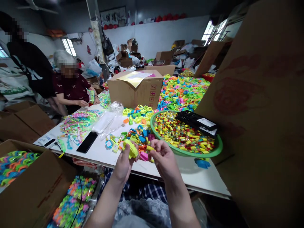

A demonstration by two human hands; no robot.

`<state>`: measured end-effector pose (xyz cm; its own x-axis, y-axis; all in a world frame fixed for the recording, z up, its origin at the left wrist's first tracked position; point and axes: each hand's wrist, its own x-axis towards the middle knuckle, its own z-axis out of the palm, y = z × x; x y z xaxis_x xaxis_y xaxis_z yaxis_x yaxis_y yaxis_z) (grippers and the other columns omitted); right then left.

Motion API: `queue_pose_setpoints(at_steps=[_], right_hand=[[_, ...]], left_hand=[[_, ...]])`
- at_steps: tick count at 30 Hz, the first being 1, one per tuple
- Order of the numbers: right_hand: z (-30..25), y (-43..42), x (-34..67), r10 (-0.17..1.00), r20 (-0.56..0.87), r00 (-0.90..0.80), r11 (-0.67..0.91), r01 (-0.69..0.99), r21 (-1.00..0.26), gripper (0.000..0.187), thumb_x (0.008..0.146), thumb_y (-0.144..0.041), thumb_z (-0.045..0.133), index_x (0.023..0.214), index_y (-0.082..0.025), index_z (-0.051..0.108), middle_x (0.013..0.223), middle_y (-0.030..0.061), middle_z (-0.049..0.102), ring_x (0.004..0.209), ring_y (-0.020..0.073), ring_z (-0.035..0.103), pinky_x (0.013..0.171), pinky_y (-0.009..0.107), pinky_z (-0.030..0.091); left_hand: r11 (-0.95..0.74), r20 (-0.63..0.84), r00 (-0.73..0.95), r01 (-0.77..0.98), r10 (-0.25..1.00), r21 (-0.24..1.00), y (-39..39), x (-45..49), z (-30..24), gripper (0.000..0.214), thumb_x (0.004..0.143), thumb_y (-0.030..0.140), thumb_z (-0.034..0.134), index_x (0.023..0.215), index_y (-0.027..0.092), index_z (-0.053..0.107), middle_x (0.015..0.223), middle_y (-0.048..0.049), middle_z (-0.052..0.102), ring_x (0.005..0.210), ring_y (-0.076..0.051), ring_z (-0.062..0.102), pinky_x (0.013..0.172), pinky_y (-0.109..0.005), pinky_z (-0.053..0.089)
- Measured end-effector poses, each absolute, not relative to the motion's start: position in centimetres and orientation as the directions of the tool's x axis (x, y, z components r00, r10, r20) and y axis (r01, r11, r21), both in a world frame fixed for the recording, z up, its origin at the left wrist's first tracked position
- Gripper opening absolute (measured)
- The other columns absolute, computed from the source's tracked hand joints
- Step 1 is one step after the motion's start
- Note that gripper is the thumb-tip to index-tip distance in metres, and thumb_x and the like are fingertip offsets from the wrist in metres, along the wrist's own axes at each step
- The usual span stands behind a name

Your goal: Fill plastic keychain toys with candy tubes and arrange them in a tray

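My left hand (123, 163) is closed around a yellow plastic toy band (131, 149), held just above the near edge of the white table (102, 152). My right hand (163, 158) is beside it, fingers pinched on a small yellow piece (149, 148) that points toward the band. Just beyond the hands lies a loose pile of small coloured plastic parts (133, 136). A green round basin (219, 146) full of small yellow and mixed-colour capsules stands to the right of the hands.
A black tray (197, 120) lies across the basin. A black phone (87, 142) lies on the table at left. A cardboard box (135, 88) stands mid-table. Open boxes of coloured bands (14, 163) sit at my left. Two people are at the far left; a large cardboard wall (261, 110) rises at right.
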<state>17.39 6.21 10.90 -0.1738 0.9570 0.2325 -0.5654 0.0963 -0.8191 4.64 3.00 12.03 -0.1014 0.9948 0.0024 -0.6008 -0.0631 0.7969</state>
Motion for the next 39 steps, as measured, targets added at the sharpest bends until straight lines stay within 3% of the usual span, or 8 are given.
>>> queue_pose_setpoints(at_steps=[4, 7, 10, 16, 21, 24, 31, 39], right_hand=[[10.4, 5.6, 16.9, 0.958, 0.234, -0.166, 0.113, -0.533, -0.838, 0.029, 0.059, -0.028, 0.084, 0.075, -0.021, 0.061, 0.078, -0.0022, 0.056, 0.066, 0.0101, 0.056, 0.055, 0.021, 0.049], [9.6, 4.8, 16.3, 0.953, 0.227, -0.202, 0.114, -0.458, -0.882, 0.024, 0.069, -0.035, 0.078, 0.084, -0.021, 0.067, 0.082, 0.0, 0.06, 0.064, 0.0102, 0.055, 0.061, 0.025, 0.049], [8.7, 4.1, 15.6, 0.964, 0.196, -0.18, 0.116, -0.382, -0.917, 0.027, 0.08, -0.046, 0.066, 0.086, -0.019, 0.066, 0.072, -0.0003, 0.058, 0.058, 0.0094, 0.051, 0.057, 0.023, 0.044], [8.2, 3.4, 14.8, 0.982, 0.111, -0.152, 0.055, -0.333, -0.941, 0.042, 0.083, -0.059, 0.053, 0.087, -0.018, 0.059, 0.064, -0.0025, 0.048, 0.053, 0.0088, 0.041, 0.048, 0.021, 0.035], [9.1, 3.1, 15.4, 0.953, 0.234, -0.192, 0.194, -0.208, -0.959, 0.03, 0.09, -0.048, 0.05, 0.098, -0.021, 0.06, 0.08, 0.0011, 0.057, 0.073, 0.0128, 0.054, 0.068, 0.025, 0.045], [9.8, 3.1, 15.8, 0.926, 0.313, -0.214, 0.289, -0.134, -0.948, 0.025, 0.089, -0.041, 0.054, 0.107, -0.024, 0.06, 0.096, 0.0045, 0.062, 0.095, 0.0176, 0.058, 0.082, 0.029, 0.047], [10.9, 2.8, 15.7, 0.893, 0.422, -0.155, 0.404, -0.134, -0.905, 0.014, 0.082, -0.03, 0.066, 0.094, -0.024, 0.061, 0.09, 0.0026, 0.064, 0.081, 0.0142, 0.063, 0.064, 0.022, 0.05], [11.5, 2.8, 15.9, 0.8, 0.554, -0.228, 0.563, -0.031, -0.826, 0.017, 0.087, -0.023, 0.059, 0.103, -0.027, 0.06, 0.09, 0.0026, 0.059, 0.083, 0.015, 0.056, 0.068, 0.025, 0.045]], left_hand=[[-0.076, 0.033, -0.078, -0.666, 0.996, 0.742, 3.0, 4.7, 12.4, 0.049, 0.066, 0.061, 0.07, 0.074, 0.016, 0.053, 0.065, 0.0034, 0.047, 0.051, -0.007, 0.039, 0.052, -0.022, 0.034], [-0.096, 0.057, -0.078, -0.714, 0.995, 0.694, 3.2, 4.5, 12.6, 0.055, 0.068, 0.068, 0.062, 0.062, 0.016, 0.05, 0.06, 0.0039, 0.042, 0.047, -0.007, 0.036, 0.049, -0.022, 0.032], [-0.106, 0.049, -0.098, -0.743, 0.994, 0.661, 3.5, 4.2, 12.5, 0.051, 0.07, 0.061, 0.064, 0.056, 0.015, 0.047, 0.058, 0.0041, 0.04, 0.044, -0.006, 0.035, 0.045, -0.021, 0.029], [-0.128, 0.02, -0.148, -0.772, 0.989, 0.623, 3.2, 3.6, 11.3, 0.041, 0.058, 0.049, 0.076, 0.078, 0.017, 0.062, 0.085, -0.003, 0.059, 0.068, -0.013, 0.056, 0.06, -0.023, 0.047], [-0.141, 0.12, -0.079, -0.705, 0.99, 0.695, 2.4, 2.6, 10.1, 0.047, 0.06, 0.036, 0.079, 0.102, 0.02, 0.064, 0.108, -0.0076, 0.063, 0.101, -0.019, 0.06, 0.089, -0.026, 0.049], [-0.181, 0.174, -0.077, -0.653, 0.982, 0.735, 2.0, 2.0, 9.8, 0.044, 0.066, 0.032, 0.076, 0.106, 0.021, 0.064, 0.109, -0.0078, 0.064, 0.102, -0.02, 0.061, 0.092, -0.029, 0.049], [-0.295, 0.287, -0.084, -0.416, 0.954, 0.86, 1.4, 1.8, 9.8, 0.035, 0.076, 0.027, 0.071, 0.109, 0.026, 0.06, 0.106, -0.003, 0.063, 0.1, -0.016, 0.061, 0.091, -0.025, 0.047], [-0.429, 0.431, -0.06, -0.294, 0.9, 0.854, 0.1, 1.6, 11.4, 0.038, 0.075, 0.019, 0.072, 0.108, 0.03, 0.056, 0.106, 0.0012, 0.058, 0.099, -0.012, 0.06, 0.088, -0.02, 0.048]])
